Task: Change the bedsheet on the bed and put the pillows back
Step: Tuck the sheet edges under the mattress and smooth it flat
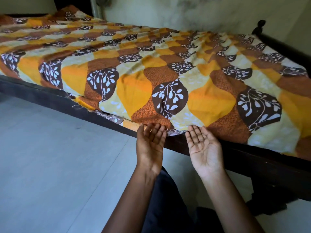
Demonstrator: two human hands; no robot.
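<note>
Tucking hem, likely | bedsheet (151,68) covers bed (50,96), loose edge running left-right just ahead | left hand (150,145), right hand (204,148): palms up, fingers straight, fingertips at hem, equally near

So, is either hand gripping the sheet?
No, the left hand and right hand are open, fingers straight, at the sheet's edge.

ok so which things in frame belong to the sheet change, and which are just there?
Job: patterned bedsheet, bed frame, left hand and right hand, both open at the sheet's near edge. No pillows in view.
Just there: floor, wall, pipe, bedpost knob.
</note>
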